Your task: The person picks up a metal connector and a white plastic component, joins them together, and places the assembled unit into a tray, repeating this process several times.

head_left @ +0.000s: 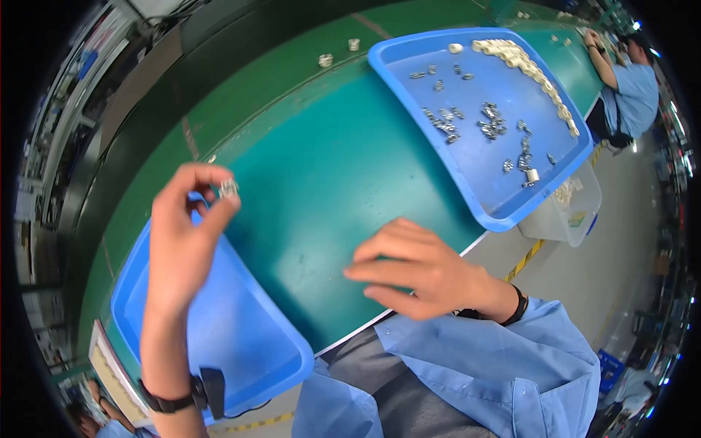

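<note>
Between the thumb and index finger of my left hand (186,226) is a small pale cylindrical part with shiny metal in it (228,188). This hand is raised over the far edge of a blue tray (281,325) at the left, whose visible floor is plain blue. My right hand (416,270) hovers over the green tabletop (321,190) near its front edge. Its fingers point left, slightly blurred and apart, and I see nothing held in them. At the far right, a second blue tray (438,157) carries small metal clips (493,120) in loose groups and a curved row of cream-white cylindrical pieces (529,69).
Two small pale parts (326,60) stand on the green surface beyond the right tray. A translucent bin (584,208) sits below the table's right edge. One co-worker (634,95) is at the far right; another person's arm (106,405) shows at lower left.
</note>
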Available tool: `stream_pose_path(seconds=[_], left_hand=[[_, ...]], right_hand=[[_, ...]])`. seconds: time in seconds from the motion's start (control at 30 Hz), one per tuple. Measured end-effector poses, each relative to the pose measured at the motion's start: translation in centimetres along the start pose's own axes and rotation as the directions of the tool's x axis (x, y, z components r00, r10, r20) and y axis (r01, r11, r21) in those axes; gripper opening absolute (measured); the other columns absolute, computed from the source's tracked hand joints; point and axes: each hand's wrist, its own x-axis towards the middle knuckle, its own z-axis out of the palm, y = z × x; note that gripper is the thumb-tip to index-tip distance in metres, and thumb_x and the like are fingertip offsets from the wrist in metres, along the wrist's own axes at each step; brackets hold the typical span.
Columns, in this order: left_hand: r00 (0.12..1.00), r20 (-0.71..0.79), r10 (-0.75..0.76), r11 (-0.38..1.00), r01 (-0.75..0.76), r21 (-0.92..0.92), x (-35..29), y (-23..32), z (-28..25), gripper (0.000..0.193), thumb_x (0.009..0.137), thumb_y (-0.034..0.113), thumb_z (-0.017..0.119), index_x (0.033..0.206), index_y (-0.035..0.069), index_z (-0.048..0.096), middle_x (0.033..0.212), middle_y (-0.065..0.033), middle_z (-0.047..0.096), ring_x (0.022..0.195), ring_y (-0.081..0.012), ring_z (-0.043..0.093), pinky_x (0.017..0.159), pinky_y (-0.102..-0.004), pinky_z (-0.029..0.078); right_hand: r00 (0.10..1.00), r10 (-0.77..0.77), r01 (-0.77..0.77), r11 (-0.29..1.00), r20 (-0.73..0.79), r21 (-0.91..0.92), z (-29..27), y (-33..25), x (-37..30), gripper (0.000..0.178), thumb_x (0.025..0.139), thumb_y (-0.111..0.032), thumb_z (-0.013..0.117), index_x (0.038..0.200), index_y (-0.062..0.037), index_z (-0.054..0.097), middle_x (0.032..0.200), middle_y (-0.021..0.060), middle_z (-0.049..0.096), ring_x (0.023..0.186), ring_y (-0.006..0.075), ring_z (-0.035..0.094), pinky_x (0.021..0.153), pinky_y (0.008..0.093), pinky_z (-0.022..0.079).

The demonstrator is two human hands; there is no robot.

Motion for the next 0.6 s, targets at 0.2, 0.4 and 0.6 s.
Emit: stream_pose_path(seconds=[0.2,0.4,0.6], left_hand=[[0.986,0.059,0.154,0.960,-0.164,0.226,15.7,-3.7,4.7,0.014,0.090,0.004,0.073,0.103,0.001,0.069,0.090,-0.0002,0.066,0.086,-0.0106,0.060,0.080,-0.0284,0.050],[0.989,0.077,0.130,0.980,-0.140,0.138,23.4,-7.4,9.7,0.016,0.091,0.005,0.074,0.105,0.001,0.068,0.094,0.0004,0.067,0.088,-0.0092,0.061,0.083,-0.0262,0.050],[0.987,0.110,0.114,0.978,-0.131,0.163,24.0,-8.0,10.3,0.029,0.092,0.010,0.077,0.118,0.000,0.068,0.103,-0.0029,0.068,0.090,-0.0104,0.061,0.084,-0.0279,0.051]], right_hand=[[0.995,-0.033,0.027,0.997,0.094,0.066,-7.7,-1.5,-2.6,0.030,0.087,-0.008,0.078,0.116,-0.0022,0.076,0.114,0.0109,0.069,0.086,0.0254,0.066,0.080,0.0388,0.051],[0.926,0.378,-0.309,0.773,0.011,-0.554,-19.6,2.5,-3.7,0.069,0.088,-0.025,0.082,0.147,-0.0008,0.056,0.149,0.0232,0.053,0.131,0.0404,0.056,0.108,0.0466,0.049],[0.776,0.631,-0.412,0.519,0.010,-0.749,-21.9,9.1,-6.1,0.111,0.087,-0.054,0.079,0.165,0.0022,0.024,0.170,0.0277,0.024,0.158,0.0426,0.025,0.128,0.0500,0.029]])
